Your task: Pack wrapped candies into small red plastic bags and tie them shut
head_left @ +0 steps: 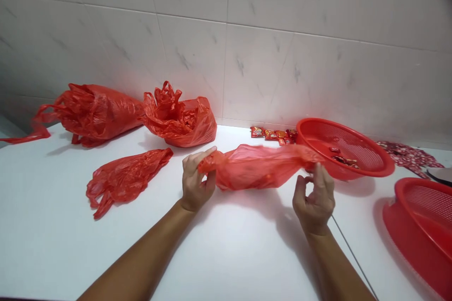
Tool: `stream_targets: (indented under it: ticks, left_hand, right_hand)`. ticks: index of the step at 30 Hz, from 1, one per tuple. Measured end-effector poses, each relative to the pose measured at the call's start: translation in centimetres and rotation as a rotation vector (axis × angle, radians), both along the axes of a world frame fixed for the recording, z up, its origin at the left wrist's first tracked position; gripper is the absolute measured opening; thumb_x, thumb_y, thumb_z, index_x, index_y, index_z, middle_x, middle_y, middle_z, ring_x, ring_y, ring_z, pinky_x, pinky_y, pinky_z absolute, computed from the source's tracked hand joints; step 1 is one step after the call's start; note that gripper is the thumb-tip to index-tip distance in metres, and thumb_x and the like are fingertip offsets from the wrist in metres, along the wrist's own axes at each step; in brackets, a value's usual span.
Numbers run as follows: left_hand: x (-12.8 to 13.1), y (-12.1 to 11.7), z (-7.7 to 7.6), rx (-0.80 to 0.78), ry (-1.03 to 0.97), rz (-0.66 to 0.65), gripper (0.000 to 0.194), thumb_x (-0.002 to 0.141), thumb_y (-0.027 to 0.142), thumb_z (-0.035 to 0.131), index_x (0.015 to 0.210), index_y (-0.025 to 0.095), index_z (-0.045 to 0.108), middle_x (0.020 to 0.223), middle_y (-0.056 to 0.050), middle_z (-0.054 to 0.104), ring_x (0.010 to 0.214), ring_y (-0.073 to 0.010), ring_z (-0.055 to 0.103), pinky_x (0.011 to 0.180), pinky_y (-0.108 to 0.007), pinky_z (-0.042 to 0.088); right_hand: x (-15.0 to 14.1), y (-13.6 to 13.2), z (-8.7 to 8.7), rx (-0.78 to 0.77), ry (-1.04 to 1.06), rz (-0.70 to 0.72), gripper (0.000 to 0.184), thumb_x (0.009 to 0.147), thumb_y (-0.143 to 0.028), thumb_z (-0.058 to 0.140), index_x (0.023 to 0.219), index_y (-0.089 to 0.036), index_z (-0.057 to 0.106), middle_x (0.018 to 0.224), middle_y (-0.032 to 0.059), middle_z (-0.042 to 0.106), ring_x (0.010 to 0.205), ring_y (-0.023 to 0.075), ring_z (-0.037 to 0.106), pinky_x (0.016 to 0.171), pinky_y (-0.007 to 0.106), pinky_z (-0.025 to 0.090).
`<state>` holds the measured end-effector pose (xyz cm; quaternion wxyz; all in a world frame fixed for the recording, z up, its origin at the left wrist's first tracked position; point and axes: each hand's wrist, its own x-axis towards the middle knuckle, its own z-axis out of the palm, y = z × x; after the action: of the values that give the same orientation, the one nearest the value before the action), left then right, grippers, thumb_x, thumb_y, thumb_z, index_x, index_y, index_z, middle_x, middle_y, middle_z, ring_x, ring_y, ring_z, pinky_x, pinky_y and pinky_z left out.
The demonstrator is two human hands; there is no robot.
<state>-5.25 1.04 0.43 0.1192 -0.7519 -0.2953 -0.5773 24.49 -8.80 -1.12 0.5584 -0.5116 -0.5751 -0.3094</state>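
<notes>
A red plastic carrier bag [254, 167] stretches between my hands in the air above the white table. My left hand [195, 179] pinches its bunched end between thumb and fingers. My right hand [315, 195] grips the other end, whose edge passes behind the fingers near the red basket's rim. Just left of my left hand, a crumpled flat red plastic bag [123, 181] lies on the table. Behind it stand a bag stuffed with other red bags [180, 120] and a long, rolled red plastic bag [95, 114].
A red mesh basket [344, 148] holds a few small wrapped items, and several red snack packets [271, 134] lie behind it against the marble-patterned tile wall [226, 47]. A second red basket [420, 230] sits at the right edge. A red patterned cloth [406, 156] lies beyond.
</notes>
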Motion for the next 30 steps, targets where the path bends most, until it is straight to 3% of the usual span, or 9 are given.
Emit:
stream_targets:
  ticks: [5,8,11,17,20,23,25,27,30]
  left_hand:
    - [0.4,-0.1,-0.7,-0.127,0.066,-0.080,0.069,0.094,0.026,0.068,0.157,0.029,0.038,0.145,-0.016,0.062,0.131,-0.0345,0.061,0.108,-0.055,0.050]
    - [0.7,0.3,-1.7,-0.237,-0.008,-0.260,0.090,0.092,0.037,0.074,0.163,0.030,0.019,0.156,-0.018,0.049,0.144,-0.0360,0.051,0.117,-0.059,0.045]
    - [0.8,0.3,-2.4,-0.386,-0.091,-0.413,0.110,0.086,0.048,0.080,0.164,0.029,0.003,0.164,-0.024,0.035,0.149,-0.0383,0.046,0.118,-0.062,0.043]
    - [1.1,-0.5,-2.6,-0.722,-0.127,-0.523,0.112,0.091,0.042,0.077,0.162,0.030,-0.009,0.151,-0.023,0.053,0.136,-0.0341,0.060,0.115,-0.064,0.046]
    - [1.1,-0.7,-2.7,-0.707,-0.138,-0.553,0.112,0.090,0.041,0.078,0.162,0.030,-0.008,0.153,-0.023,0.050,0.137,-0.0334,0.060,0.115,-0.061,0.047]
    - [1.1,-0.6,-3.2,-0.666,-0.140,-0.529,0.109,0.089,0.041,0.078,0.161,0.028,-0.003,0.153,-0.023,0.048,0.136,-0.0329,0.060,0.115,-0.061,0.046]
    - [1.0,-0.5,-3.5,-0.655,-0.127,-0.489,0.104,0.089,0.042,0.077,0.159,0.029,0.002,0.154,-0.023,0.046,0.136,-0.0332,0.059,0.115,-0.061,0.045]
    - [0.9,-0.5,-3.7,-0.644,-0.104,-0.445,0.097,0.090,0.042,0.077,0.158,0.029,0.009,0.154,-0.022,0.046,0.135,-0.0340,0.059,0.113,-0.061,0.047]
    - [0.8,-0.7,-3.6,-0.604,-0.069,-0.424,0.088,0.090,0.040,0.076,0.156,0.028,0.019,0.146,-0.019,0.054,0.130,-0.0335,0.061,0.111,-0.060,0.049]
  right_hand:
    - [-1.1,0.2,-0.4,-0.214,0.241,0.232,0.090,0.096,-0.029,0.064,0.168,-0.035,0.011,0.148,0.0174,0.055,0.104,0.0267,0.067,0.073,0.041,0.061]
    - [-1.0,0.5,-0.5,-0.229,0.468,0.261,0.087,0.093,-0.038,0.065,0.165,-0.033,0.017,0.138,0.0156,0.058,0.098,0.0244,0.065,0.077,0.040,0.059]
    - [0.0,0.9,-1.0,-0.324,0.612,0.286,0.091,0.089,-0.047,0.069,0.164,-0.031,0.021,0.145,0.0163,0.053,0.109,0.0262,0.062,0.082,0.040,0.057]
    - [0.7,1.7,-1.2,-0.461,0.701,0.360,0.099,0.087,-0.056,0.068,0.166,-0.030,0.016,0.163,0.0194,0.037,0.128,0.0303,0.057,0.089,0.042,0.055]
    - [0.8,2.2,1.6,-0.295,0.677,0.333,0.089,0.092,-0.052,0.065,0.165,-0.027,0.020,0.156,0.0202,0.047,0.129,0.0305,0.058,0.093,0.044,0.054]
    - [1.8,3.1,6.4,-0.253,0.453,0.209,0.074,0.092,-0.047,0.068,0.156,-0.026,0.039,0.148,0.0157,0.056,0.126,0.0308,0.059,0.096,0.046,0.052]
    - [2.5,4.2,9.4,-0.440,0.193,0.115,0.061,0.086,-0.045,0.074,0.143,-0.026,0.059,0.138,0.0133,0.063,0.126,0.0338,0.057,0.104,0.050,0.048]
    - [2.9,5.5,11.3,-0.661,0.060,0.025,0.067,0.077,-0.040,0.082,0.140,-0.027,0.063,0.134,0.0128,0.065,0.127,0.0363,0.057,0.105,0.051,0.047]
    - [2.8,7.3,12.0,-0.886,0.181,-0.082,0.056,0.075,-0.031,0.081,0.130,-0.025,0.068,0.119,0.0104,0.071,0.110,0.0319,0.065,0.089,0.041,0.052]
